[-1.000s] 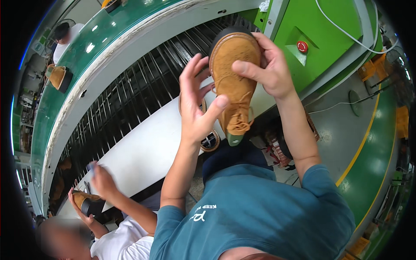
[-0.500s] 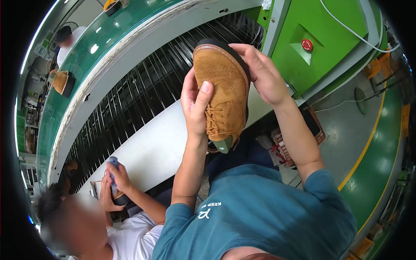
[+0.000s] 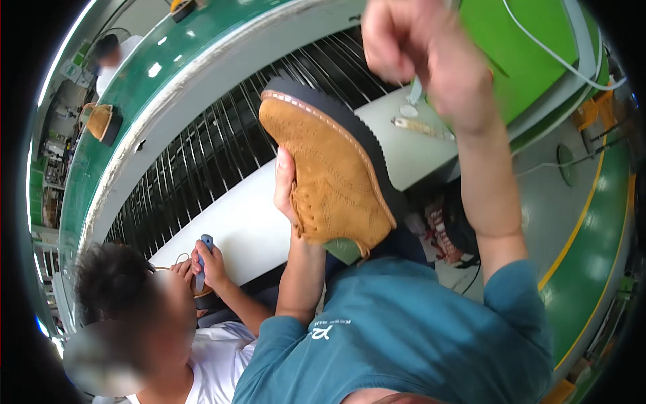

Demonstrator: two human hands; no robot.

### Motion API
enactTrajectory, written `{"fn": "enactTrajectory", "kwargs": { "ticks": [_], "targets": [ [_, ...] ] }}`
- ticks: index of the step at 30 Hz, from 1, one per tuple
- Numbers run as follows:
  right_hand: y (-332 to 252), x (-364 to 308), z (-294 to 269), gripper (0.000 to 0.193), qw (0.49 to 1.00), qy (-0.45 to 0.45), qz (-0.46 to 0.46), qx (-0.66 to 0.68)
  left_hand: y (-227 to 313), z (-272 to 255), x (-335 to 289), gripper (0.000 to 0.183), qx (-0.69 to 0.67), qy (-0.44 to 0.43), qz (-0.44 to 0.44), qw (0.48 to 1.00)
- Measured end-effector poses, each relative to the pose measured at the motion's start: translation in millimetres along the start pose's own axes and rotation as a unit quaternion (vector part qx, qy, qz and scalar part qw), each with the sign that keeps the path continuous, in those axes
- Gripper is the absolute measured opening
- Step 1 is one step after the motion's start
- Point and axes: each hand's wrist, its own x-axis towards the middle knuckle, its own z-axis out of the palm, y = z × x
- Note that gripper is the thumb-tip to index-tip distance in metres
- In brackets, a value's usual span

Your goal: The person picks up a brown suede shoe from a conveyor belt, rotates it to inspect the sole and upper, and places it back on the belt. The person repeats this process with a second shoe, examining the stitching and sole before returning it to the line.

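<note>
A tan suede lace-up shoe (image 3: 330, 161) with a thick dark sole is tilted up in front of my chest, its side and sole edge facing me. My left hand (image 3: 286, 185) is closed round it at the laces, thumb on the upper; the other fingers are hidden behind the shoe. Off the shoe, my right hand (image 3: 431, 60) is raised near the top edge, bent and smeared by motion, so I cannot tell what its fingers hold, if anything. A pale slim tool (image 3: 422, 126) lies on the white worktop (image 3: 410, 158) below it.
At lower left a co-worker (image 3: 128, 289) in white grips a blue-grey tool (image 3: 204, 259) over another shoe. Beyond the worktop run metal rods (image 3: 202, 148) and a green conveyor belt (image 3: 101, 158) carrying a tan shoe (image 3: 101, 124). A green machine panel (image 3: 518, 60) stands at right.
My right hand has left the shoe's sole and moved up, away from it. The shoe has turned in my left hand, showing more sole edge and side. The co-worker has leaned in.
</note>
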Motion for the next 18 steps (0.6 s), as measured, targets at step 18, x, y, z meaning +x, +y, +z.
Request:
{"fn": "enactTrajectory", "kwargs": {
  "ticks": [18],
  "targets": [
    [42,-66,5,0.044,0.986,-0.093,0.138,0.01,-8,31,-4,0.061,0.165,-0.059,0.115,0.978]
  ]
}}
